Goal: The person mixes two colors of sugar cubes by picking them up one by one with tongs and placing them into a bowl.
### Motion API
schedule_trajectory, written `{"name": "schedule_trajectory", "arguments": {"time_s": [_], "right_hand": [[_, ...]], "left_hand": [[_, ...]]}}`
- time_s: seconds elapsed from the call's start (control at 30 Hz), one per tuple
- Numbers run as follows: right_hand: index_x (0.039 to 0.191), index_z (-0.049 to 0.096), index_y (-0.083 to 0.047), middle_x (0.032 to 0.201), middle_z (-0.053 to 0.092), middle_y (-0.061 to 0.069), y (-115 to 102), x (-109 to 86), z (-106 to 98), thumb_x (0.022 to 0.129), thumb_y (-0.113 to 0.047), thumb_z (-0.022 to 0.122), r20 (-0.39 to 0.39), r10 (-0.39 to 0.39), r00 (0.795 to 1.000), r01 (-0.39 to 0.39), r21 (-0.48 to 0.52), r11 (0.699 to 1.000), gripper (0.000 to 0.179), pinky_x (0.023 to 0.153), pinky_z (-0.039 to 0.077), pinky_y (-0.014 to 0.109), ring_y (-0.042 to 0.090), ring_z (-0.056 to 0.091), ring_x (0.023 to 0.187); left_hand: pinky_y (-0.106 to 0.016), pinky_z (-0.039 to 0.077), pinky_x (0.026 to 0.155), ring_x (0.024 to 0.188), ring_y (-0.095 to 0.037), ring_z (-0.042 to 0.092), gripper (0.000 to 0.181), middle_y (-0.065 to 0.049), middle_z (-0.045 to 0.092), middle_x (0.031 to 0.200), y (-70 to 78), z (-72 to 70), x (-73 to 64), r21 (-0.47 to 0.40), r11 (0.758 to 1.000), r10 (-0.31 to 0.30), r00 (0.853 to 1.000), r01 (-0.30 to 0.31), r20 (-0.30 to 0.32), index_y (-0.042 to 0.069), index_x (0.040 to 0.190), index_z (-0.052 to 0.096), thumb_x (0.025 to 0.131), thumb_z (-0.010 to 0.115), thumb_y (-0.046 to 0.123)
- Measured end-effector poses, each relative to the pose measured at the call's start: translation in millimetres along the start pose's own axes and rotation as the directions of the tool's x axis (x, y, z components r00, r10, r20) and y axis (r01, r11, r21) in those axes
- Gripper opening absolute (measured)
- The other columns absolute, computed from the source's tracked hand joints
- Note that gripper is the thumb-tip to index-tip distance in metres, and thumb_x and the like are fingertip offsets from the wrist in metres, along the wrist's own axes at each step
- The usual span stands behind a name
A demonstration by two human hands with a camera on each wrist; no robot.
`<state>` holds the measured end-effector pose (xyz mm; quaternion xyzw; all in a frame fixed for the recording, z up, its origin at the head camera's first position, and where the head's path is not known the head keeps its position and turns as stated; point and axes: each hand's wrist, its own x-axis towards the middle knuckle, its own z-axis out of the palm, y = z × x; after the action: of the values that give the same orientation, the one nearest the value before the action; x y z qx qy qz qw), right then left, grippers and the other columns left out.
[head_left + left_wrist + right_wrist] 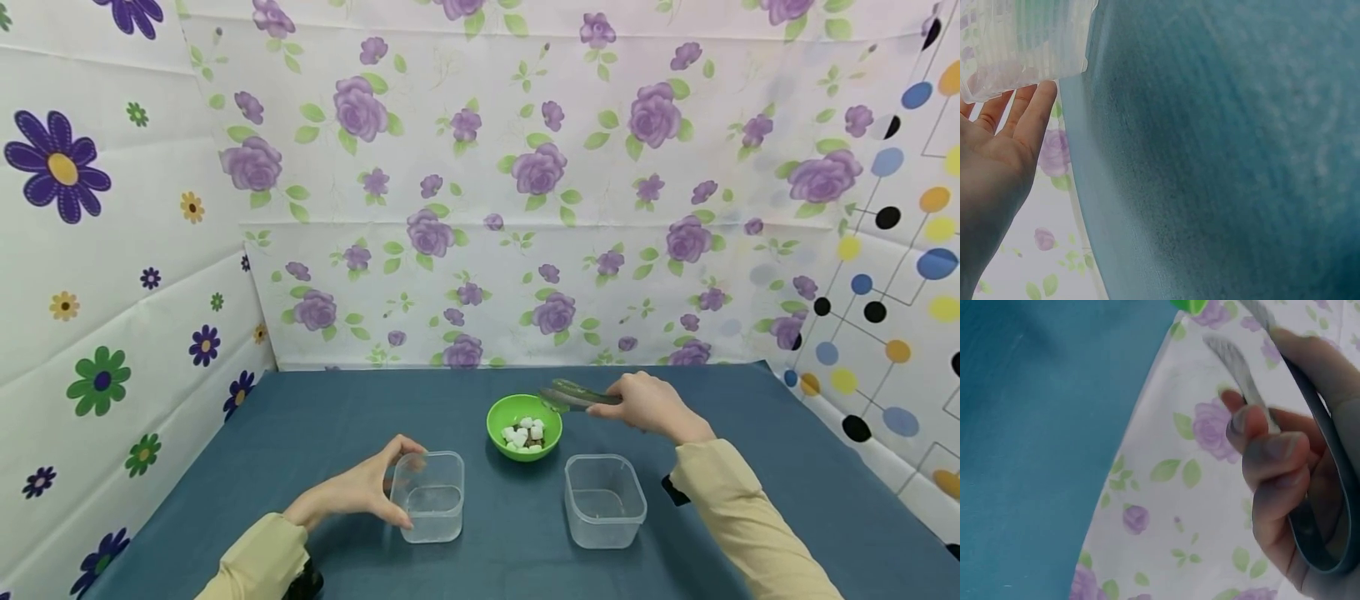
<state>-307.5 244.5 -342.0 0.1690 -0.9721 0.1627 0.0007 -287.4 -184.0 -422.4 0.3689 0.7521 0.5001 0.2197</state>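
My left hand (358, 485) holds a clear plastic container (435, 527) by its left side, thumb at the near wall and fingers at the far wall. In the left wrist view, the fingertips touch the ribbed container (1054, 37). My right hand (651, 405) grips metal tongs (577, 393), fingers curled round the arms. Their tips hang over the right edge of a green bowl (495, 432), apart from each other in the right wrist view. White marshmallow-like cubes (522, 435) and some darker bits lie in the bowl.
A second clear container (606, 535) stands at the right, nearer than the bowl and left of my right forearm. A dark blue cloth (517, 558) covers the table. Flowered sheets (480, 283) hang behind it and at the left, with a dotted sheet (900, 333) at the right.
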Motion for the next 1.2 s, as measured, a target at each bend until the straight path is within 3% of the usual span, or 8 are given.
{"name": "schedule_trajectory", "arguments": {"time_s": [0.13,0.23,0.3,0.37,0.53,0.73,1.0,1.2], "right_hand": [[0.109,0.063,0.004,0.05,0.051,0.0,7.3,-1.6,3.8,0.083,-0.052,0.057,-0.063,0.103,0.993,-0.106,-0.051,0.993,0.062,0.038,0.032,0.026,0.011,0.044,0.039],[0.074,0.067,-0.005,0.042,0.037,-0.001,11.9,-3.5,8.0,0.084,-0.048,0.059,-0.133,0.176,0.975,-0.187,-0.069,0.98,0.045,0.035,0.021,0.024,0.01,0.029,0.034],[0.054,0.052,-0.011,0.042,0.028,-0.003,14.9,-5.0,10.8,0.084,-0.045,0.06,-0.171,0.212,0.962,-0.226,-0.067,0.972,0.045,0.035,0.019,0.023,0.009,0.024,0.035],[0.048,0.035,-0.015,0.043,0.024,-0.004,18.0,-6.3,13.5,0.084,-0.044,0.06,-0.193,0.251,0.948,-0.267,-0.061,0.962,0.053,0.035,0.017,0.022,0.009,0.021,0.036],[0.047,0.037,-0.015,0.044,0.026,-0.003,26.6,-6.7,19.8,0.086,-0.041,0.059,-0.187,0.335,0.923,-0.352,-0.063,0.934,0.052,0.036,0.02,0.023,0.01,0.025,0.037],[0.054,0.051,-0.009,0.049,0.04,0.003,36.4,-2.9,28.8,0.086,-0.04,0.059,-0.165,0.401,0.901,-0.414,-0.054,0.909,0.046,0.039,0.032,0.03,0.019,0.043,0.043],[0.057,0.055,-0.007,0.051,0.044,0.005,42.1,-1.6,39.5,0.086,-0.042,0.059,-0.13,0.431,0.893,-0.441,-0.057,0.896,0.046,0.041,0.034,0.031,0.021,0.046,0.046],[0.052,0.051,-0.009,0.05,0.044,0.005,42.7,-1.7,43.9,0.087,-0.04,0.059,-0.133,0.434,0.891,-0.443,-0.049,0.895,0.047,0.04,0.034,0.031,0.021,0.047,0.046]], "left_hand": [[-0.05,0.039,0.087,0.12,-0.035,0.032,0.071,-0.023,0.025,0.131,-0.7,-0.1,-0.5,0.0,1.0,-0.001,1.0,0.001,-0.001,0.001,0.129,0.027,0.078,0.073,0.016],[-0.05,0.039,0.087,0.12,-0.036,0.031,0.071,-0.023,0.025,0.131,-1.4,-0.3,-0.9,-0.001,1.0,-0.005,1.0,0.005,0.001,0.001,0.129,0.026,0.078,0.073,0.016],[-0.049,0.039,0.087,0.12,-0.036,0.031,0.071,-0.023,0.025,0.131,-1.1,-0.4,-1.1,-0.003,1.0,-0.01,1.0,0.01,0.001,0.001,0.13,0.026,0.078,0.073,0.016],[-0.049,0.039,0.087,0.12,-0.036,0.031,0.071,-0.023,0.025,0.131,-0.8,-0.6,-0.9,-0.003,1.0,-0.012,1.0,0.012,0.001,0.001,0.13,0.026,0.078,0.073,0.017],[-0.047,0.04,0.086,0.12,-0.037,0.031,0.07,-0.023,0.025,0.131,0.0,0.1,-0.8,-0.006,1.0,-0.001,1.0,0.001,0.004,0.003,0.129,0.027,0.078,0.073,0.017],[-0.048,0.04,0.086,0.119,-0.037,0.031,0.069,-0.023,0.024,0.13,-0.9,0.4,-1.3,-0.008,1.0,0.0,1.0,0.0,-0.004,0.005,0.129,0.029,0.077,0.073,0.016],[-0.047,0.04,0.085,0.119,-0.034,0.033,0.07,-0.023,0.026,0.13,1.4,0.7,-0.2,0.018,1.0,0.002,1.0,-0.002,-0.008,0.006,0.129,0.029,0.076,0.074,0.016],[-0.048,0.04,0.086,0.119,-0.036,0.032,0.069,-0.023,0.026,0.13,2.0,0.8,-0.4,0.015,1.0,0.0,1.0,0.0,-0.005,0.006,0.129,0.029,0.077,0.074,0.015]]}}
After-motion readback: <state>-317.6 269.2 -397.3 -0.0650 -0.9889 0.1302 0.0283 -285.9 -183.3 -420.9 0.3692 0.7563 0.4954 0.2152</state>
